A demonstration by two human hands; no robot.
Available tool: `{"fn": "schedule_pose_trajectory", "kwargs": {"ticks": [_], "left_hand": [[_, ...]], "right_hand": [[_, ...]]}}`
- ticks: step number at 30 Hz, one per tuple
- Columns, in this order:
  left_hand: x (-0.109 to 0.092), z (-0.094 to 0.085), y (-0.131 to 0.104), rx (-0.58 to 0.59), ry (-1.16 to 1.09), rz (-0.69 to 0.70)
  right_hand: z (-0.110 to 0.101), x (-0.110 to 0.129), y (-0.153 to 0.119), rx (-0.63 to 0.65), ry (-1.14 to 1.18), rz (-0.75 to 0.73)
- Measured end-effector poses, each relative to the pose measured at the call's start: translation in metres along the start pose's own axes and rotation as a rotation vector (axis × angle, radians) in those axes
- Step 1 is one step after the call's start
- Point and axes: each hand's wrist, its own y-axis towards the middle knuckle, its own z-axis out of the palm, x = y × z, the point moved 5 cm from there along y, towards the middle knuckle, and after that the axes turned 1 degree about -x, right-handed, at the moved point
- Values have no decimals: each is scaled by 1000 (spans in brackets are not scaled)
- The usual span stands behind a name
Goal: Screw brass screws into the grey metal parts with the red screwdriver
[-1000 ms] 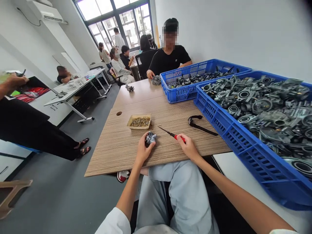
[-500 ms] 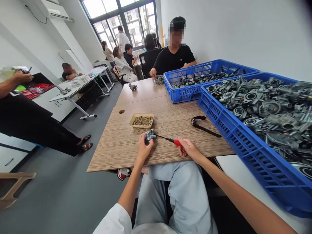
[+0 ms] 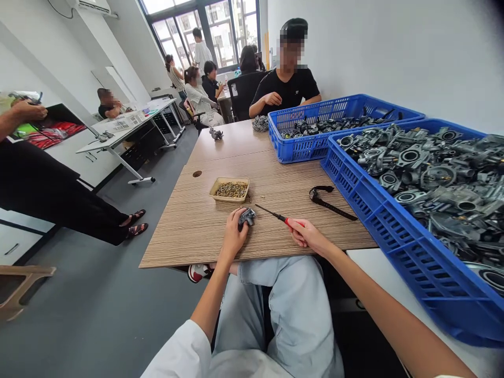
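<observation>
My left hand (image 3: 235,233) is closed around a small grey metal carburetor body (image 3: 247,217) just above the wooden table. My right hand (image 3: 307,234) grips the red handle of a screwdriver (image 3: 281,218), whose dark shaft points left and up. The screwdriver's tip is apart from the carburetor body, a little above and right of it. Beyond my left hand stands a cream tray (image 3: 212,195) heaped with small brass-coloured parts. A couple of loose brass pieces lie beside it.
Right of my hands, a black-strapped wristwatch (image 3: 331,203) lies on the table (image 3: 177,236). Two blue crates (image 3: 291,153) filled with metal parts line the right side. Another carburetor body (image 3: 216,134) rests near the far edge. A person in black (image 3: 289,86) sits opposite; another stands at left.
The screwdriver tip has come away from the carburetor body, and my right hand has shifted slightly right. My left hand has turned the body. The person opposite has raised a hand.
</observation>
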Motion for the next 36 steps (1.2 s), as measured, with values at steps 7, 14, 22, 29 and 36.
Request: {"fn": "schedule_pose_trajectory", "kwargs": {"ticks": [7,14,22,29,36], "left_hand": [[5,0,-2,-40,-21,-63],[16,6,-4,-31,16,-145],[20,8,-4,-58,42,-137],[16,6,-3,-43,50,-138],[15,5,-2,-35,63,-133]], "right_hand": [[3,10,-8,48,-81,-66],[3,13,-9,31,-149,-119],[2,11,-9,3,-160,-111],[4,16,-11,-3,-157,-120],[4,17,-11,-11,-133,-114]]}}
